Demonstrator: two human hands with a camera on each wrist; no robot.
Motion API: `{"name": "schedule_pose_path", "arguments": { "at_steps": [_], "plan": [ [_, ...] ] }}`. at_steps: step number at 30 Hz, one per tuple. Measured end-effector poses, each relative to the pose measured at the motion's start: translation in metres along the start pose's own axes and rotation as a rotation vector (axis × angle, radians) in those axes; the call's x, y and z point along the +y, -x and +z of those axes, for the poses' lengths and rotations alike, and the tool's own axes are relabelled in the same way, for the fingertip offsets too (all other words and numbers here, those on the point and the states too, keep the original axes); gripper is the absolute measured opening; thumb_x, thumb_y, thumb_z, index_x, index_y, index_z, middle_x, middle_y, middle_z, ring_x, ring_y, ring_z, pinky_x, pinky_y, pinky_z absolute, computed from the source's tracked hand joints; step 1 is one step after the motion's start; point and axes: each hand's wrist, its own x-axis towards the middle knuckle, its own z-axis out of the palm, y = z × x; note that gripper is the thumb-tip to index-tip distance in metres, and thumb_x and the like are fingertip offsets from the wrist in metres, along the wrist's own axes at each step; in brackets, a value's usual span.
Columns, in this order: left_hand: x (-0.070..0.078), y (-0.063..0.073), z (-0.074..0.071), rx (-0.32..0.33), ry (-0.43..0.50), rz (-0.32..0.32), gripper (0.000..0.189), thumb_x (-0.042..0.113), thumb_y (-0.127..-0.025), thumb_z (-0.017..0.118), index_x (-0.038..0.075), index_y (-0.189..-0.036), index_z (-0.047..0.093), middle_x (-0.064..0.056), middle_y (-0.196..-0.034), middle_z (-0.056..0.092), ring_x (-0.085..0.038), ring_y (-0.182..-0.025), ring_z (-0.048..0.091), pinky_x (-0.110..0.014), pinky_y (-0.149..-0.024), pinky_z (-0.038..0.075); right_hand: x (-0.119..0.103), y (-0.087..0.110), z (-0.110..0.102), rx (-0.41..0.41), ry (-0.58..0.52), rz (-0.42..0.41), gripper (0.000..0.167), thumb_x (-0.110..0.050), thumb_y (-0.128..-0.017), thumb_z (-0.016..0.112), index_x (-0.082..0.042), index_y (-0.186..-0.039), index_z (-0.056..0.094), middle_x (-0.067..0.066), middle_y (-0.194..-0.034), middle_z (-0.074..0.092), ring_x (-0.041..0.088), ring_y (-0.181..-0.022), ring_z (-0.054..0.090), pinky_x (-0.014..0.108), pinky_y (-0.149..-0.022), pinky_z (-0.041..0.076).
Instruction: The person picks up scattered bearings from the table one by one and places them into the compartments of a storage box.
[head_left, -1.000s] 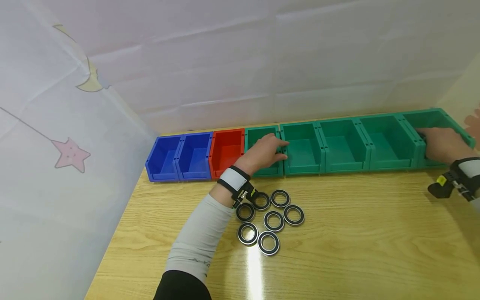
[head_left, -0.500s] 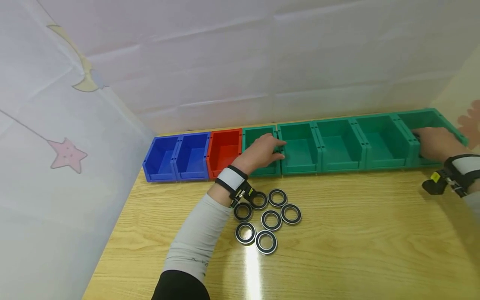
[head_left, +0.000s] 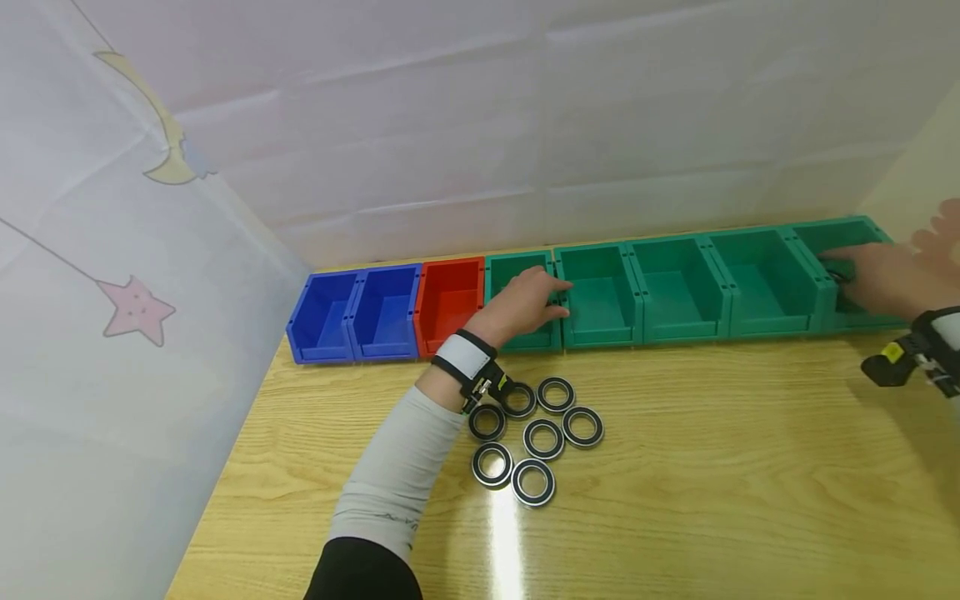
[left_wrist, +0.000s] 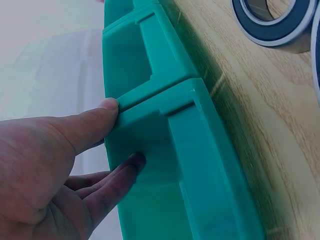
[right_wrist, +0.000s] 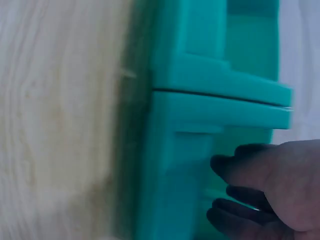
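Note:
My left hand (head_left: 521,306) rests over the leftmost green bin (head_left: 534,342), fingers loosely extended. In the left wrist view its thumb touches the bin's rim while other fingers reach inside. At the far right, my right hand (head_left: 885,271) is in the end green bin (head_left: 862,322). Between its thumb and fingers shows a dark, metal-edged ball bearing (head_left: 838,276), mostly hidden by the hand. The right wrist view is blurred; there the fingers and thumb of the right hand (right_wrist: 270,190) bend together over the bin. Several black-sealed ball bearings (head_left: 543,439) lie flat on the table by the left forearm.
The bins stand side by side against the cloth-covered wall: two blue bins (head_left: 384,312), one red bin (head_left: 450,304) and several green bins (head_left: 596,304). The wooden table (head_left: 712,467) extends in front of them.
My right hand has shifted slightly up and right within the end bin, and the dark bearing edge now shows at its fingers. The left hand stays put; the view shifted slightly.

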Motion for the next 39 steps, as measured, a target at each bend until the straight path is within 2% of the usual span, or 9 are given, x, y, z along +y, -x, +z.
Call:
{"name": "schedule_pose_path", "arguments": {
  "at_steps": [3, 5, 7, 10, 14, 17, 21, 27, 39],
  "plan": [
    [0.000, -0.001, 0.000, -0.001, 0.004, 0.002, 0.050, 0.033, -0.098, 0.060, 0.015, -0.144, 0.053, -0.006, -0.128, 0.062, -0.019, -0.116, 0.054, -0.029, -0.094, 0.048, -0.007, 0.005, -0.011, 0.100, 0.007, 0.006, 0.039, 0.007, -0.087, 0.058, 0.020, -0.122, 0.048, 0.014, -0.053, 0.050, 0.025, -0.046, 0.042, 0.039, -0.050, 0.033],
    [0.000, -0.002, 0.000, -0.001, 0.010, 0.004, 0.050, 0.032, -0.098, 0.060, 0.015, -0.144, 0.053, -0.006, -0.129, 0.062, -0.020, -0.117, 0.054, -0.030, -0.094, 0.048, -0.011, 0.008, -0.019, 0.156, 0.063, 0.036, 0.041, 0.005, -0.086, 0.063, 0.019, -0.121, 0.049, 0.017, -0.054, 0.051, 0.033, -0.052, 0.047, 0.051, -0.062, 0.043],
    [0.000, -0.002, 0.000, 0.000, 0.015, 0.005, 0.050, 0.032, -0.098, 0.060, 0.014, -0.144, 0.053, -0.006, -0.130, 0.062, -0.020, -0.118, 0.054, -0.030, -0.095, 0.048, -0.014, 0.008, -0.025, 0.206, 0.108, 0.067, 0.043, 0.002, -0.085, 0.066, 0.016, -0.122, 0.050, 0.027, -0.064, 0.055, 0.044, -0.064, 0.051, 0.064, -0.082, 0.042],
    [-0.001, -0.003, -0.001, -0.001, 0.023, 0.006, 0.050, 0.031, -0.098, 0.061, 0.014, -0.144, 0.053, -0.006, -0.127, 0.063, -0.020, -0.117, 0.054, -0.029, -0.092, 0.048, -0.018, 0.008, -0.026, 0.240, 0.111, 0.093, 0.048, -0.027, -0.102, 0.056, 0.008, -0.134, 0.049, 0.037, -0.094, 0.059, 0.055, -0.092, 0.051, 0.072, -0.103, 0.027],
    [-0.002, -0.003, -0.002, -0.002, 0.026, 0.008, 0.049, 0.031, -0.098, 0.061, 0.015, -0.144, 0.053, -0.005, -0.121, 0.065, -0.019, -0.113, 0.055, -0.027, -0.088, 0.047, -0.047, 0.012, -0.043, 0.202, 0.008, 0.024, 0.057, -0.038, -0.104, 0.049, 0.005, -0.142, 0.045, 0.040, -0.118, 0.053, 0.056, -0.101, 0.051, 0.065, -0.084, 0.042],
    [-0.003, -0.002, -0.002, 0.004, 0.034, 0.013, 0.049, 0.030, -0.098, 0.062, 0.014, -0.144, 0.053, -0.005, -0.115, 0.066, -0.017, -0.107, 0.054, -0.026, -0.084, 0.046, -0.088, 0.018, -0.066, 0.198, -0.018, -0.057, 0.050, -0.015, -0.093, 0.067, 0.007, -0.135, 0.052, 0.040, -0.120, 0.055, 0.053, -0.094, 0.057, 0.061, -0.073, 0.046],
    [-0.004, -0.001, -0.003, 0.010, 0.044, 0.015, 0.049, 0.029, -0.097, 0.063, 0.014, -0.143, 0.054, -0.005, -0.107, 0.067, -0.016, -0.098, 0.053, -0.024, -0.077, 0.044, -0.133, 0.025, -0.074, 0.274, -0.050, -0.165, 0.048, -0.011, -0.087, 0.074, 0.007, -0.129, 0.057, 0.037, -0.121, 0.057, 0.047, -0.087, 0.061, 0.059, -0.073, 0.047],
    [-0.004, 0.000, -0.005, 0.006, 0.045, 0.000, 0.049, 0.030, -0.097, 0.063, 0.015, -0.143, 0.055, -0.005, -0.114, 0.067, -0.015, -0.097, 0.052, -0.024, -0.076, 0.044, -0.182, 0.038, -0.069, 0.347, -0.170, -0.413, 0.053, -0.009, -0.076, 0.083, -0.003, -0.125, 0.064, 0.023, -0.122, 0.063, 0.039, -0.100, 0.064, 0.055, -0.077, 0.051],
    [-0.002, 0.003, -0.007, -0.002, 0.047, 0.007, 0.049, 0.031, -0.098, 0.062, 0.014, -0.143, 0.054, -0.006, -0.109, 0.066, -0.016, -0.093, 0.050, -0.024, -0.071, 0.040, -0.248, 0.061, -0.045, 0.317, -0.238, -0.782, 0.051, -0.018, -0.074, 0.086, -0.011, -0.121, 0.069, 0.007, -0.119, 0.067, 0.026, -0.108, 0.065, 0.043, -0.082, 0.057]
  ]
}}
